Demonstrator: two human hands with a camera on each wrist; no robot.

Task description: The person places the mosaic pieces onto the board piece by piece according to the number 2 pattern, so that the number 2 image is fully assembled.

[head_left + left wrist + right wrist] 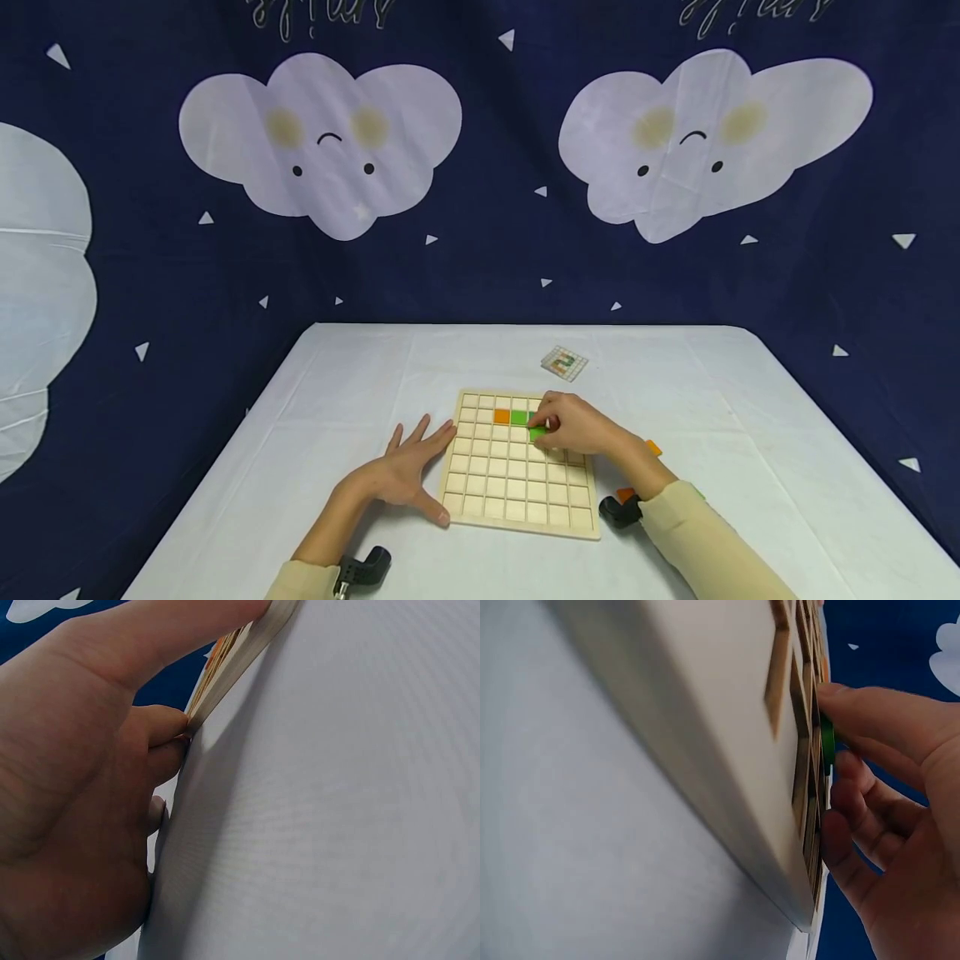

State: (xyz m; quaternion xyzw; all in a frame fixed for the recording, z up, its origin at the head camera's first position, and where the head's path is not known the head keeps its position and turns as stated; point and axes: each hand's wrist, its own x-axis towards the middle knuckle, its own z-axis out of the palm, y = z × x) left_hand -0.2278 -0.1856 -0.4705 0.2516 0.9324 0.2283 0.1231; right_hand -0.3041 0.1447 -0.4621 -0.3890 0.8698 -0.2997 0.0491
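The left hand [82,772] sets its outstretched thumb against one end of a pale wooden board [241,667], while another fingertip meets the board's far corner. A white cloth [345,787] bearing a soft shadow fills the right, with a dark blue curtain [171,688] behind.

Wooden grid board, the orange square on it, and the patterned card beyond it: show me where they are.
Wooden grid board [517,468]: head view, on a bare cell.
Orange square [502,416]: head view, middle of its top face.
Patterned card [564,363]: head view, middle of its printed face.
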